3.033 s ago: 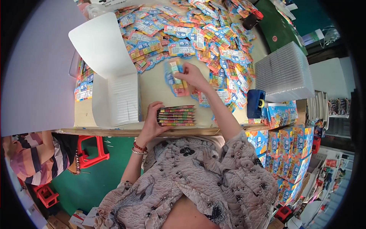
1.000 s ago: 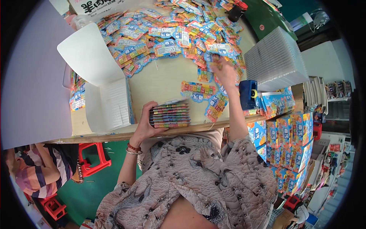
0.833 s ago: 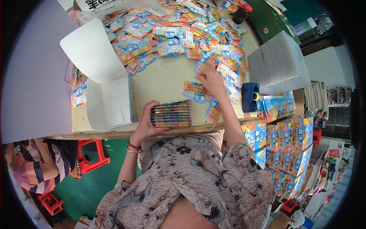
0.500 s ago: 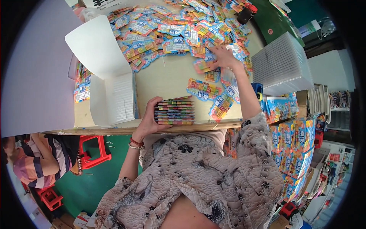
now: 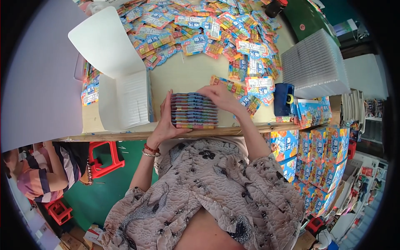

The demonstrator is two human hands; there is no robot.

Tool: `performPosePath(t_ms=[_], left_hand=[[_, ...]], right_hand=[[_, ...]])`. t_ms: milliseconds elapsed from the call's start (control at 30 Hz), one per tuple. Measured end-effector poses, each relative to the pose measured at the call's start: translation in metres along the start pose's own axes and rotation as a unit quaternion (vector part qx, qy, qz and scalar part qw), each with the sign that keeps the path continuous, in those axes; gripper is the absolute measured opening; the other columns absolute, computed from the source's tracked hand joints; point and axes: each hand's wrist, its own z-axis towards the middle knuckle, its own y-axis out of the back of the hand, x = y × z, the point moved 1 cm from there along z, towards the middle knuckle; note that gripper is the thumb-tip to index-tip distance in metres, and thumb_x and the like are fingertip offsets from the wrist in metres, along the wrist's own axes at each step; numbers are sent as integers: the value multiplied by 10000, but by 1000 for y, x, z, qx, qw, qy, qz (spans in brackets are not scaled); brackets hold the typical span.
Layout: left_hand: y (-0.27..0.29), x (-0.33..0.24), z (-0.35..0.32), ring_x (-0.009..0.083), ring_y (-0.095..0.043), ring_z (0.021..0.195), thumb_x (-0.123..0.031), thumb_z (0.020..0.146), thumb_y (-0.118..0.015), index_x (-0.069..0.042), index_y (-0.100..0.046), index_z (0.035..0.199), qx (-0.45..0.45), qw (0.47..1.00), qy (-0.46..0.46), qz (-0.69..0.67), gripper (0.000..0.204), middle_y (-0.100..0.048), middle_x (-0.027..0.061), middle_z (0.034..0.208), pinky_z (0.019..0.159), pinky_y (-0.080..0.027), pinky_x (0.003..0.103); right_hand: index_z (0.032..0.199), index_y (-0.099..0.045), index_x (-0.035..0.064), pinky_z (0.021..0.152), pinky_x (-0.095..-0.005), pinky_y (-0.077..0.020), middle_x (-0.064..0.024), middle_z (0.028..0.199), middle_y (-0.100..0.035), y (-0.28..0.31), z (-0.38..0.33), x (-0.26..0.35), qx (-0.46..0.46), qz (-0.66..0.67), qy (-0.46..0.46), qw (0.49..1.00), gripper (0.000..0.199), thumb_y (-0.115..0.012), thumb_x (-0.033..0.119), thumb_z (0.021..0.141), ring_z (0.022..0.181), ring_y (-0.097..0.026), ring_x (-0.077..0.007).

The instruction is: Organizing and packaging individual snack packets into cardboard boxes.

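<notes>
A row of flat colourful packets stands on edge near the table's front edge, their tops showing as many-coloured stripes. My left hand grips the row from its left side, thumb at the far end and fingers at the near end. At the row's far right corner, my right hand pinches the farthest packet with curled fingers. Part of that packet is hidden by the hand. Loose packets lie just beyond and right of my right hand.
An open white box with its lid up stands at left. A large heap of packets covers the table's far side. At right are stacked clear plastic trays, a blue tape dispenser and piled printed boxes. Another person sits at lower left.
My right hand has come back from the heap at far right to the far end of the row. The left hand still holds the row, which now looks more upright.
</notes>
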Motion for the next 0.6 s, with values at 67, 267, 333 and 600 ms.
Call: performPosePath(t_ms=[67,267,333,600], left_hand=[[0,-1,-2,324,-315,1336,-184,555,-912,-58,44,1506,-2,1000,-18,24,1354,-231,187,1475,1097,-323,405],[-7,-2,3,310,-328,1325,-123,569,-900,-43,-13,1502,37,993,37,-106,1290,-273,174,1424,1104,-320,386],[-6,0,2,311,-331,1322,-128,565,-900,-46,-30,1501,22,999,1,-25,1281,-256,177,1430,1102,-327,385],[-5,1,4,297,-313,1350,-142,561,-907,-47,-25,1501,29,998,27,-53,1292,-191,171,1490,1113,-319,383]], right_hand=[[1323,-533,82,1037,-352,-361,-92,1274,-583,0,-19,0,-52,188,-44,980,513,-349,436,1000,1171,-540,-219],[1505,-129,41,1145,-351,-149,-125,1542,-214,-76,-55,-21,-269,235,76,931,788,-250,608,972,1410,-214,-231],[1508,-113,39,1154,-365,-99,-125,1555,-169,-74,-52,-19,-259,288,84,918,811,-254,623,963,1432,-148,-241],[1513,-69,37,1161,-347,-105,-119,1568,-134,-60,-50,-26,-224,255,79,937,809,-232,613,969,1442,-134,-225]])
